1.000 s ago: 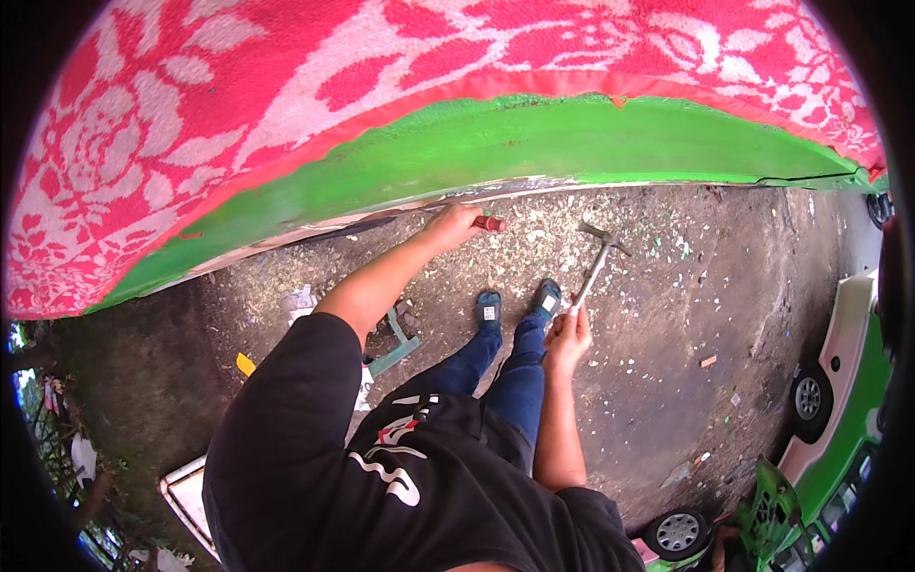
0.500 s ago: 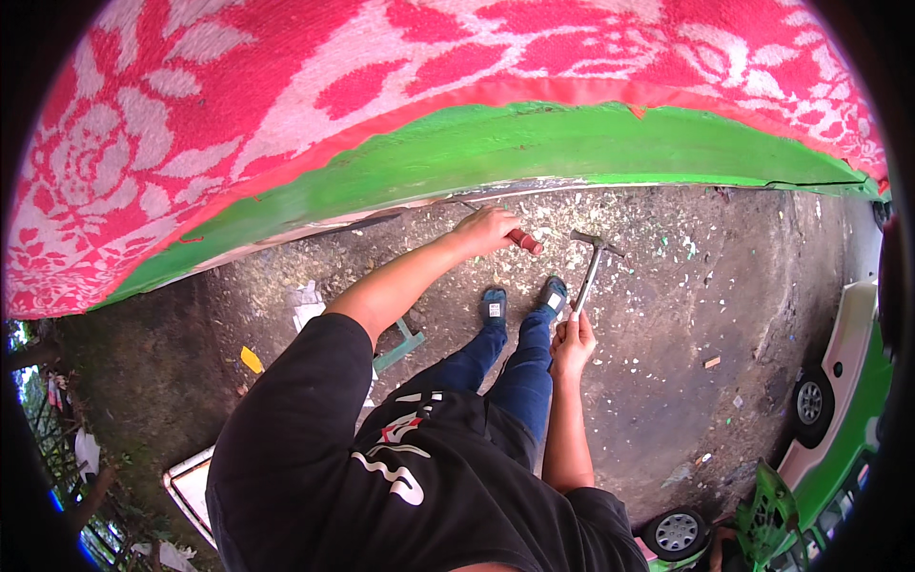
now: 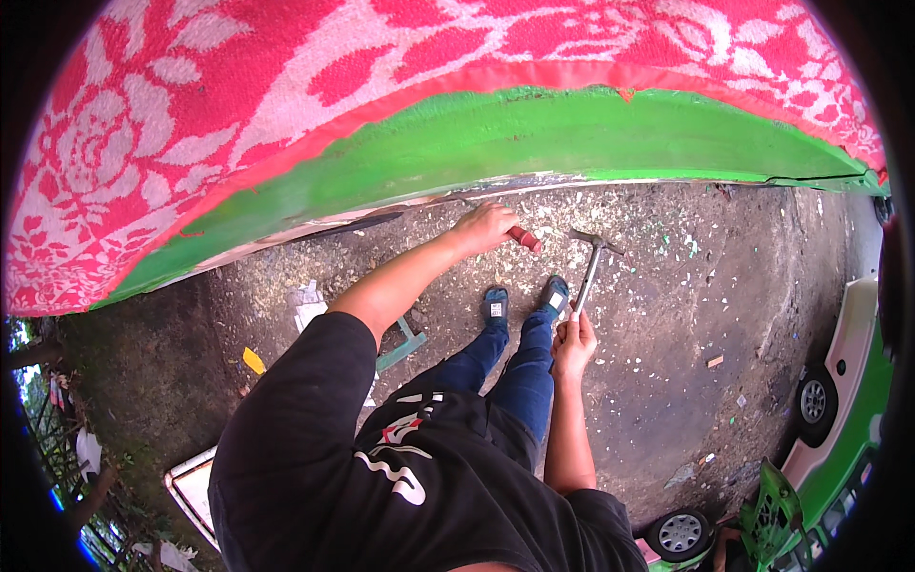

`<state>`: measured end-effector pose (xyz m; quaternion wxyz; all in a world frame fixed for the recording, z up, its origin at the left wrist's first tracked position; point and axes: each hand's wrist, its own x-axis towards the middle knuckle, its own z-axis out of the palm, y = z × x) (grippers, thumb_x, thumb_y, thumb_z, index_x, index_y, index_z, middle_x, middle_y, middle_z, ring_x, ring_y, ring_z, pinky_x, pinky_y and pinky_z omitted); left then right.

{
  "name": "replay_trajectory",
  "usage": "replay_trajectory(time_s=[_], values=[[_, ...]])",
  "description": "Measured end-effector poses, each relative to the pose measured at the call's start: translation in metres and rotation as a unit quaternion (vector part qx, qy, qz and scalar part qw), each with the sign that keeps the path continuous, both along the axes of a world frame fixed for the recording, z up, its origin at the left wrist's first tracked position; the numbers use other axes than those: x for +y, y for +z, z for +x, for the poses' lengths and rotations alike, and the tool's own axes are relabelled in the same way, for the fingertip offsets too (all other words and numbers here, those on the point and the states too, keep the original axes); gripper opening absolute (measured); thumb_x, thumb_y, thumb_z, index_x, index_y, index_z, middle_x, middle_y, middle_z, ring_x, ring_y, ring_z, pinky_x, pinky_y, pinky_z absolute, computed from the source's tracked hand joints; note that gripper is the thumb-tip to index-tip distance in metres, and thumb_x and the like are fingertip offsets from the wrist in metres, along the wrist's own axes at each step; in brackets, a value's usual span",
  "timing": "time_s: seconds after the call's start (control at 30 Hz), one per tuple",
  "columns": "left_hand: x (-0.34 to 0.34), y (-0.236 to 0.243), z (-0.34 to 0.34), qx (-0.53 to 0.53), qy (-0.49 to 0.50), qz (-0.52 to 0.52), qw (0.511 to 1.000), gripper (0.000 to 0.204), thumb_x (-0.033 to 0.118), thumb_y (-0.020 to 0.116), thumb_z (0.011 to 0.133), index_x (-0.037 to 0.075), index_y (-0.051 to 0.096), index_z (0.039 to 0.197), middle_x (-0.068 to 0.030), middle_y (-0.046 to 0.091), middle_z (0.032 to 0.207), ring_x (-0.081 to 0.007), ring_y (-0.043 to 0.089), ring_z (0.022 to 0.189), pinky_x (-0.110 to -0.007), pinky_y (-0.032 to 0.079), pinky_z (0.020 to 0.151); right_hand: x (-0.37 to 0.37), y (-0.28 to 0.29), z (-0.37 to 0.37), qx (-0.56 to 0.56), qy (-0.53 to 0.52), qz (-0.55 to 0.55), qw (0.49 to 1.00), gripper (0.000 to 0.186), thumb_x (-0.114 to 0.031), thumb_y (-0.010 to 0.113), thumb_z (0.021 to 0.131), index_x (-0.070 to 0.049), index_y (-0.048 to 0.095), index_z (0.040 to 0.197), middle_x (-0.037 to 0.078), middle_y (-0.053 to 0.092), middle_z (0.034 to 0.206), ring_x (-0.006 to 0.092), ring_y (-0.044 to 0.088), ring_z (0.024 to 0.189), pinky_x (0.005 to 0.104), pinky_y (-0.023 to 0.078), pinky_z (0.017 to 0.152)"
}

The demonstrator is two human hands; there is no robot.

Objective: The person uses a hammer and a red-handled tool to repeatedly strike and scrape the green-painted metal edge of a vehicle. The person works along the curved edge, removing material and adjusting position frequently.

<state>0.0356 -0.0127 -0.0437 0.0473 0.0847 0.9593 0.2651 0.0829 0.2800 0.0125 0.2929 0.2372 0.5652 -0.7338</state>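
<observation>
My left hand (image 3: 484, 226) is closed on a red-handled tool (image 3: 526, 238), probably a chisel or scraper. Its thin metal blade reaches toward the chipped lower edge of a green panel (image 3: 629, 133), which has bare and pale patches. My right hand (image 3: 573, 345) grips a metal hammer (image 3: 589, 274) upright by its handle, head a short way right of the red handle and apart from it. A red-and-white floral cloth (image 3: 429, 38) covers the area above the green panel.
Pale chips litter the dirty concrete floor (image 3: 658, 334) around my feet. A green bracket (image 3: 398, 353), paper scraps, a yellow piece (image 3: 254, 360) and a white framed board (image 3: 191, 496) lie at left. Green-and-pale vehicles (image 3: 848, 372) with wheels stand at right; plants and a fence are at far left.
Since a second ago my left hand has moved rightward with the red-handled tool, now angled more downward. The hammer and my right hand shifted slightly right; little differs in the last half second.
</observation>
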Motion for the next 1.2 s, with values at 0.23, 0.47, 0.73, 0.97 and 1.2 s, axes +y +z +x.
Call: replay_trajectory(time_s=[0.23, 0.47, 0.73, 0.97, 1.2], values=[[0.002, 0.006, -0.002, 0.038, -0.009, 0.013, 0.999, 0.019, 0.012, 0.071, 0.072, 0.006, 0.057, 0.083, -0.0104, 0.058, 0.08, -0.0317, 0.06, 0.082, -0.044, 0.048, 0.076, -0.012, -0.001, 0.023, 0.112, -0.077, 0.021, 0.991, 0.032, -0.022, 0.05, 0.1, -0.003, 0.055, 0.126, -0.006, 0.043, 0.064, 0.0011, 0.036, 0.049, 0.0183, 0.029, 0.042], [-0.001, 0.0, 0.006, 0.059, 0.009, 0.031, 0.998, 0.018, 0.011, 0.07, 0.074, 0.006, 0.056, 0.082, -0.011, 0.057, 0.08, -0.0326, 0.059, 0.08, -0.044, 0.047, 0.073, -0.019, 0.001, 0.035, 0.054, -0.037, 0.015, 0.998, 0.03, -0.019, 0.046, 0.101, -0.002, 0.056, 0.124, -0.007, 0.038, 0.061, 0.0009, 0.034, 0.049, 0.018, 0.027, 0.042], [-0.003, -0.001, 0.009, 0.051, 0.048, 0.044, 0.997, 0.019, 0.008, 0.07, 0.072, 0.005, 0.054, 0.082, -0.0122, 0.056, 0.079, -0.0345, 0.058, 0.078, -0.045, 0.046, 0.07, -0.018, 0.013, 0.033, 0.051, -0.034, -0.022, 0.998, 0.031, -0.021, 0.046, 0.102, -0.002, 0.054, 0.125, -0.007, 0.037, 0.062, 0.0002, 0.032, 0.048, 0.0182, 0.025, 0.041], [0.004, 0.008, 0.005, 0.062, 0.053, 0.064, 0.995, 0.019, 0.009, 0.07, 0.072, 0.005, 0.052, 0.079, -0.0117, 0.056, 0.079, -0.034, 0.058, 0.08, -0.044, 0.046, 0.07, -0.017, -0.012, 0.031, 0.073, 0.018, 0.021, 0.997, 0.033, -0.021, 0.05, 0.1, 0.002, 0.057, 0.123, -0.007, 0.046, 0.067, 0.0016, 0.039, 0.054, 0.0193, 0.03, 0.046], [0.014, 0.028, 0.007, 0.098, 0.039, 0.046, 0.993, 0.024, 0.013, 0.074, 0.066, 0.01, 0.059, 0.085, -0.0052, 0.055, 0.083, -0.027, 0.057, 0.084, -0.041, 0.044, 0.076, 0.004, 0.006, 0.022, 0.039, -0.035, -0.007, 0.999, 0.028, -0.02, 0.049, 0.101, -0.004, 0.057, 0.122, -0.008, 0.034, 0.06, 0.0003, 0.029, 0.046, 0.0178, 0.023, 0.039]])
